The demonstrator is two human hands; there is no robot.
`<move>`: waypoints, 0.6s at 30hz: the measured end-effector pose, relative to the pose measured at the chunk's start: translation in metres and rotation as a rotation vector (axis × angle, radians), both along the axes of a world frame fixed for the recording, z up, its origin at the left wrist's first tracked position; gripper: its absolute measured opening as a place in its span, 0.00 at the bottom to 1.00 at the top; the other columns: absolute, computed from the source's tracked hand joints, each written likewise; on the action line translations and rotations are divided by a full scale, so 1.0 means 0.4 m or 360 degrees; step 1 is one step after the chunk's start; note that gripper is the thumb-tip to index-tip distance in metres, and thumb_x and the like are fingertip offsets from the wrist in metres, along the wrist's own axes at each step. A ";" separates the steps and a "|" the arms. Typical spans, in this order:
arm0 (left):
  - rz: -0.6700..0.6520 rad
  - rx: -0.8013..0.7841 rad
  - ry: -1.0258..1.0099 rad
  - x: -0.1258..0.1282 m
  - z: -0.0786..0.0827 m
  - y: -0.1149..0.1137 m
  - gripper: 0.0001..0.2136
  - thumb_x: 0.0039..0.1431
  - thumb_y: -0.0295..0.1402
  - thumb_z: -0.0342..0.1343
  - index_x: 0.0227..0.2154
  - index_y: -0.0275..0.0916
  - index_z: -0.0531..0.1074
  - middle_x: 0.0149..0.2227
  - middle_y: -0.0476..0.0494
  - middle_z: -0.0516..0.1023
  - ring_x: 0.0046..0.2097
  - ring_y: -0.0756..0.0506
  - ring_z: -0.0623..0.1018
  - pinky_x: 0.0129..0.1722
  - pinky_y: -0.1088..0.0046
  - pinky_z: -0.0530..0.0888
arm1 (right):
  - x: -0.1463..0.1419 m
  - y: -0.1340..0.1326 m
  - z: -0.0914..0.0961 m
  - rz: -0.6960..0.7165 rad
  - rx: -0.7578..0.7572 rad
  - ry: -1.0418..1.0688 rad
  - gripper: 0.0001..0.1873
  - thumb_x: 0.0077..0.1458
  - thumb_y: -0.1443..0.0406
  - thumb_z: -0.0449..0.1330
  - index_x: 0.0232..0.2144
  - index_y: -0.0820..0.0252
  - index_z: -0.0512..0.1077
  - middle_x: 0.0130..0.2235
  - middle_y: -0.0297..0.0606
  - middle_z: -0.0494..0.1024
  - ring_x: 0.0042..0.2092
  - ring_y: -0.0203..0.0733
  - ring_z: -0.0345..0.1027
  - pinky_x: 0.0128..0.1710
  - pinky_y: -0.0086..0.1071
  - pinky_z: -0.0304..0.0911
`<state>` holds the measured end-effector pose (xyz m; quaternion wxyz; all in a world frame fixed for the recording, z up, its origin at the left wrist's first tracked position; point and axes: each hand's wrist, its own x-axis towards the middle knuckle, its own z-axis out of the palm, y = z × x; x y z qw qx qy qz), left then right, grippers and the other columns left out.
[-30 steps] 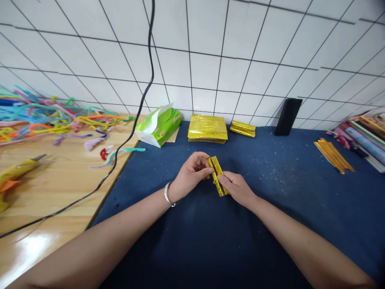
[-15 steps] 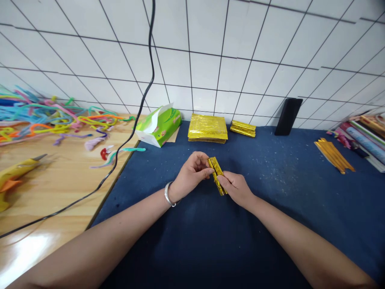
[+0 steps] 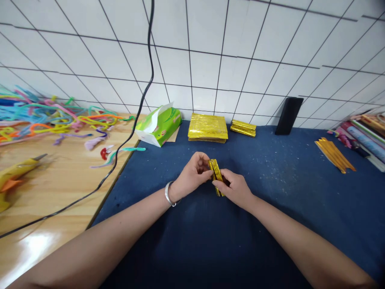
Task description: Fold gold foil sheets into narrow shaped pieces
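A narrow folded strip of shiny gold foil paper (image 3: 217,170) is held up between both hands over the dark blue table cover. My left hand (image 3: 197,170), with a silver bangle at the wrist, is closed on its upper left side, thumb on the near face. Lower down, my right hand (image 3: 234,186) pinches the strip's right side, thumb laid across it. A dark lengthwise gap shows between its two long folds. Fingers behind the strip are partly hidden.
Against the tiled wall stand a green tissue pack (image 3: 162,125), a stack of gold foil sheets (image 3: 208,128), a folded gold piece (image 3: 243,128) and a black phone (image 3: 288,116). Orange-gold strips (image 3: 335,155) and books (image 3: 368,136) lie right. A black cable (image 3: 129,138), pipe cleaners (image 3: 51,116) and a yellow glue gun (image 3: 18,174) are left.
My right thumb has shifted left across the foil strip, and the strip now stands more upright, its two long folds closer together. My left hand has barely moved.
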<state>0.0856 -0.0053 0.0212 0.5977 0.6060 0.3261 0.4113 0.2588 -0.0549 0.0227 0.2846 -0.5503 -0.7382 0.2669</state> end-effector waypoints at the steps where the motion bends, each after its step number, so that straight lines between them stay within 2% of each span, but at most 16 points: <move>1: 0.0005 -0.0003 0.0002 0.000 0.000 0.000 0.15 0.51 0.26 0.57 0.38 0.39 0.57 0.31 0.52 0.66 0.27 0.57 0.69 0.25 0.83 0.67 | 0.000 -0.001 -0.002 -0.0007 -0.0009 0.0011 0.10 0.54 0.58 0.55 0.37 0.56 0.66 0.28 0.29 0.71 0.28 0.33 0.63 0.29 0.27 0.56; 8: -0.0006 -0.0087 -0.0016 -0.002 0.002 0.000 0.13 0.52 0.27 0.56 0.37 0.40 0.57 0.29 0.54 0.67 0.25 0.56 0.69 0.23 0.81 0.69 | 0.002 0.000 -0.011 -0.0096 0.0019 0.0074 0.20 0.53 0.59 0.56 0.48 0.53 0.62 0.30 0.30 0.71 0.29 0.34 0.65 0.32 0.29 0.61; 13: -0.0005 -0.0140 -0.0042 -0.008 -0.002 0.005 0.10 0.52 0.29 0.57 0.34 0.38 0.60 0.29 0.53 0.68 0.26 0.56 0.70 0.24 0.81 0.69 | 0.005 0.002 -0.010 -0.0224 0.0176 0.0093 0.26 0.49 0.62 0.59 0.51 0.52 0.60 0.39 0.34 0.72 0.38 0.38 0.68 0.41 0.33 0.63; 15: 0.0001 -0.0130 -0.0039 -0.010 -0.005 0.007 0.09 0.52 0.30 0.57 0.33 0.37 0.61 0.29 0.52 0.68 0.27 0.55 0.71 0.25 0.81 0.69 | 0.006 0.002 -0.006 -0.0244 0.0235 0.0101 0.25 0.49 0.63 0.58 0.51 0.53 0.60 0.40 0.35 0.72 0.41 0.38 0.68 0.43 0.33 0.62; 18: -0.0009 -0.0107 -0.0017 -0.011 -0.008 0.010 0.08 0.53 0.31 0.56 0.33 0.37 0.62 0.28 0.52 0.68 0.27 0.55 0.71 0.25 0.81 0.69 | 0.009 0.003 0.000 -0.0206 0.0252 0.0108 0.17 0.53 0.64 0.54 0.47 0.54 0.64 0.41 0.35 0.73 0.40 0.37 0.68 0.43 0.32 0.62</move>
